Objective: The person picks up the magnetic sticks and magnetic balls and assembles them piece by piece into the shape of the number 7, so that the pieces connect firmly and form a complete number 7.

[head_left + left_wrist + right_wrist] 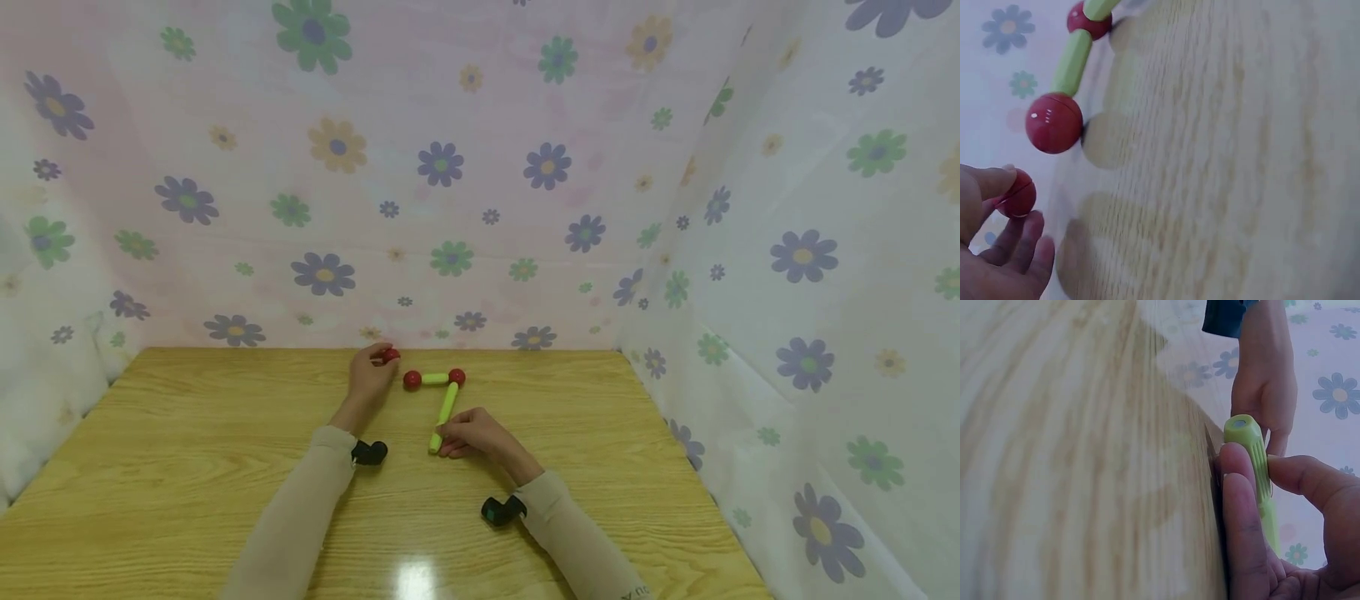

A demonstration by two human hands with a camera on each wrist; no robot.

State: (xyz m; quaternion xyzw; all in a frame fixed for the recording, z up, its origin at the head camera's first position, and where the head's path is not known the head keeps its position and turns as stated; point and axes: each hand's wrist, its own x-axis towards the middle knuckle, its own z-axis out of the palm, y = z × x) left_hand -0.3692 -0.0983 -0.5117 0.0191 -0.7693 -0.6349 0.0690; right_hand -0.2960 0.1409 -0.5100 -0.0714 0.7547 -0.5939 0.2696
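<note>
Toward the table's far edge, my left hand pinches a loose red ball between thumb and fingers, a seam showing round it. Just right of that hand, a red ball joins a short yellow-green rod, which runs to a second red ball. From this second ball a longer yellow-green rod slants toward me. My right hand pinches it near its free end. In the right wrist view, this ribbed end carries a small silvery disc, and fingers lie between it and the tabletop.
The wood-grain table ends at a flower-printed cloth behind it, with more cloth along both sides. A black wrist device is strapped to the left wrist, another black device to the right.
</note>
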